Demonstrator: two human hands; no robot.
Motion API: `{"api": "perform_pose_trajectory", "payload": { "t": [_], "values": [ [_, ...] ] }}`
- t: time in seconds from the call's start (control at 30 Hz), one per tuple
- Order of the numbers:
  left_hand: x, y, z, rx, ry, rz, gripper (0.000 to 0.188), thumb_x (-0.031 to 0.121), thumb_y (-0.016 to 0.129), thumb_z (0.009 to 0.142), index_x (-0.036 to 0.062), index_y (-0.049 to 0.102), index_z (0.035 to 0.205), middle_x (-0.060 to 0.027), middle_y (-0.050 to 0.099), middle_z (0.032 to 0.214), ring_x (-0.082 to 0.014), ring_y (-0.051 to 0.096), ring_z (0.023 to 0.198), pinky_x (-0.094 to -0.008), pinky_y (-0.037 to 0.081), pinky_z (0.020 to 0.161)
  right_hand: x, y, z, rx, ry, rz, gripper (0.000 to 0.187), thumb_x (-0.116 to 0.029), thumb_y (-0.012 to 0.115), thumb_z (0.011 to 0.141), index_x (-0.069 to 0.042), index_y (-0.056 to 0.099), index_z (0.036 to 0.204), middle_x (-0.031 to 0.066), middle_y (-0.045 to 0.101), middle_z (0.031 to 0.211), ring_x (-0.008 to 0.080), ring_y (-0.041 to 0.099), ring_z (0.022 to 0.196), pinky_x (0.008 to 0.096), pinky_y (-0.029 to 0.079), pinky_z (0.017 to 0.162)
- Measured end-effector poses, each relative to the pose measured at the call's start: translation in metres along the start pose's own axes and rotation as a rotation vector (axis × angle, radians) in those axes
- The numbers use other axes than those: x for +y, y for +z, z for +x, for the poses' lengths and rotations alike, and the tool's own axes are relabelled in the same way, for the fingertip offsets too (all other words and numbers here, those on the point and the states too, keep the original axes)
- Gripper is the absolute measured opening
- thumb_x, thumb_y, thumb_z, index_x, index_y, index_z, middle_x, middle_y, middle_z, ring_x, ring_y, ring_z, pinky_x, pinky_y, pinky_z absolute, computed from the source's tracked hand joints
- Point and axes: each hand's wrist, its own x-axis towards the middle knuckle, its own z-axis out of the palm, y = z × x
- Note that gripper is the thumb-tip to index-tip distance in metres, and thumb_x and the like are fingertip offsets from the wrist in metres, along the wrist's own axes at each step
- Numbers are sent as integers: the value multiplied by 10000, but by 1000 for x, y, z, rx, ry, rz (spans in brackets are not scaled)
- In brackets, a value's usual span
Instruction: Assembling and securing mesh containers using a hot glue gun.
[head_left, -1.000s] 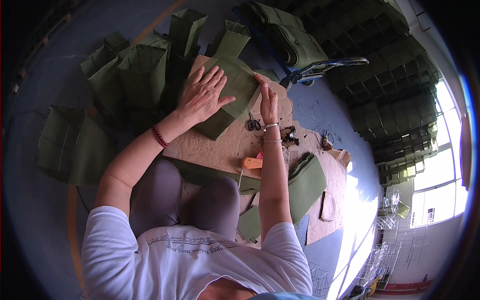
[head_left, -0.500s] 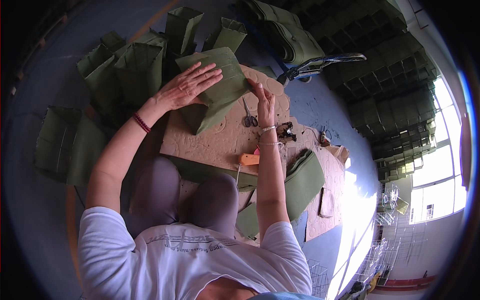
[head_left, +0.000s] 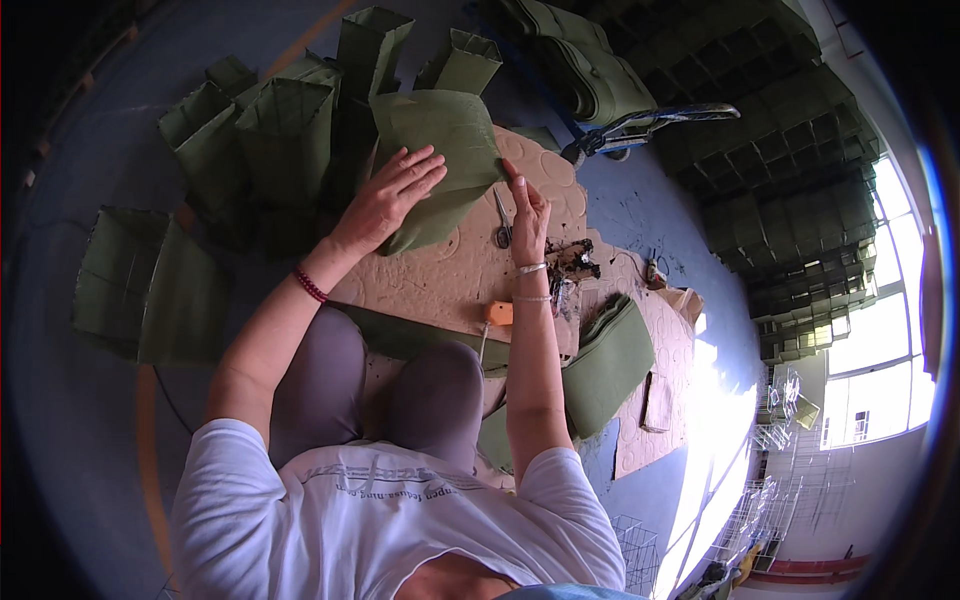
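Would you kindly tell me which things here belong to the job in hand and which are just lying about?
In hand:
- green piece, left hand against it, right hand at its right edge
- tan board beneath

Apparently just lying about:
- scissors
- orange tool
- folded green material

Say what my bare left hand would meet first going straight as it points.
The left hand would probably meet the bent, green, fabric-like sheet it overlaps; whether they touch is unclear.
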Motion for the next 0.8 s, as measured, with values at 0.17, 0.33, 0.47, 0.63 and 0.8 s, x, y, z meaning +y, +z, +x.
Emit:
{"api": "perform_pose_trajectory", "payload": {
  "t": [0.17, 0.33, 0.47, 0.63, 0.8],
  "values": [
    [-21, -19, 4, -84, 29, -46, 415, 25, 581, 789, 35, 534, 1202, -79, 527, 1251, -213, 454, 1213, -354, 337, 1064, -4, 1, -13, 51, -86, -102, 376, -283, 491, 933, 17, 599, 1132, 53, 646, 999, 130, 565, 982, 268, 382, 923],
    [-16, -21, 2, -97, 17, -13, 392, -17, 542, 792, 23, 552, 1181, -94, 536, 1240, -219, 462, 1205, -355, 343, 1061, -28, 11, -17, 189, -441, -610, 349, -213, 503, 898, 10, 556, 1161, 142, 538, 1229, 296, 458, 1204, 385, 314, 1033],
    [-11, -24, 5, -88, -12, -28, 395, -38, 518, 773, 3, 559, 1164, -107, 539, 1234, -225, 471, 1196, -356, 351, 1052, -37, 38, -11, -113, -629, -959, 515, -282, 508, 882, -26, 397, 1314, 131, 380, 1379, 265, 310, 1308, 421, 218, 1081],
    [-10, -16, 3, -68, -12, 31, 367, -19, 537, 784, -11, 562, 1150, -109, 546, 1222, -225, 479, 1187, -358, 360, 1041, -20, 29, 3, -181, -599, -1082, 612, -426, 467, 871, -23, 383, 1323, 114, 392, 1373, 260, 290, 1318, 435, 191, 1088],
    [-8, -9, -1, -44, -32, 119, 312, 92, 582, 830, -3, 574, 1127, -100, 564, 1193, -210, 498, 1163, -350, 378, 1020, 1, 4, 10, 18, -255, -458, 557, -370, 428, 932, -7, 351, 1348, 169, 413, 1354, 285, 361, 1283, 404, 285, 1048]
  ]
}}
